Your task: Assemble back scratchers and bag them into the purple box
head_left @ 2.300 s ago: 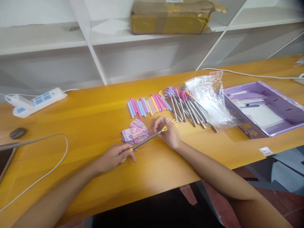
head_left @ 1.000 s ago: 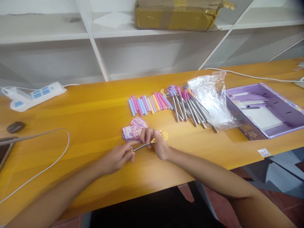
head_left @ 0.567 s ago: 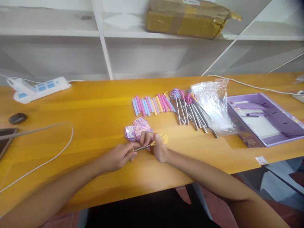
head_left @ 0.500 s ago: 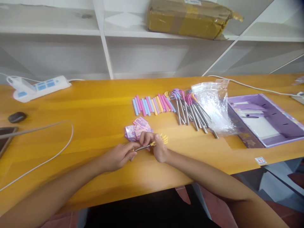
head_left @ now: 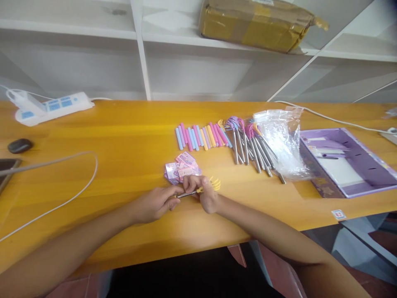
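Note:
Between my hands is a back scratcher [head_left: 187, 194] with a thin metal rod and a yellow claw head. My left hand [head_left: 156, 203] is closed around its handle end, where a bit of yellow shows. At the other end my right hand [head_left: 204, 194] grips just below the claw, which sticks out past the thumb. Small pink and purple printed cards [head_left: 182, 167] lie in a pile just beyond my fingers. Farther back is a row of pink, blue, yellow and purple handle sleeves [head_left: 201, 136]. Several more back scratchers [head_left: 252, 142] with metal rods and coloured claws lie to its right.
A clear plastic bag [head_left: 282, 140] lies beside the purple open box [head_left: 331, 192] on the right. At left are a white power strip [head_left: 56, 108], a black mouse [head_left: 20, 145] and a loose white cable [head_left: 89, 191]. A taped carton [head_left: 257, 25] sits on the shelf.
The view has shifted slightly. Both hands keep the same hold on the back scratcher, with almost no movement.

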`<move>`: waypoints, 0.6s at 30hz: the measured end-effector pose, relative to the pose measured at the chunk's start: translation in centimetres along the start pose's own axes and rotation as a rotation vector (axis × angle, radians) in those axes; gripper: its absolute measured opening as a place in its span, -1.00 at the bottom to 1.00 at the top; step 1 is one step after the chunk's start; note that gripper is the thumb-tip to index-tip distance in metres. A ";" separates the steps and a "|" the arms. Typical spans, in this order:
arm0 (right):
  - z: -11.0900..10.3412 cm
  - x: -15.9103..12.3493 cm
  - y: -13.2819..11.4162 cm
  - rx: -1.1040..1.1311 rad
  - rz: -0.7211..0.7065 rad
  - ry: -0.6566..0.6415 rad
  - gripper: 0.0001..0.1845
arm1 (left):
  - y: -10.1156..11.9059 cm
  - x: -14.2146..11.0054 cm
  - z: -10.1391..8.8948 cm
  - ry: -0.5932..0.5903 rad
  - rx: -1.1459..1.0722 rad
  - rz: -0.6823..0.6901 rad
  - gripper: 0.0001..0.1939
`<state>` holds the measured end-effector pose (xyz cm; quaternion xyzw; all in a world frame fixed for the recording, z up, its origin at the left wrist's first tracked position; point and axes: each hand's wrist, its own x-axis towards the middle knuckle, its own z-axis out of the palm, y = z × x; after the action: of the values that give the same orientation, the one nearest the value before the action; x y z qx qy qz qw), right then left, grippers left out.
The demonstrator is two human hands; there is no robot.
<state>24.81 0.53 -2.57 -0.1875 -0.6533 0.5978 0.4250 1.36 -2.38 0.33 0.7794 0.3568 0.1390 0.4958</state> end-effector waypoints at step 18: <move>0.1 -0.2 0.6 -0.051 0.100 -0.002 -0.21 | 0.0 0.1 -0.1 0.006 0.016 -0.012 -0.74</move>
<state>24.70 0.51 -3.22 -0.2302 -0.6587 0.6014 0.3892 1.37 -2.28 0.37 0.7809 0.3640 0.1357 0.4892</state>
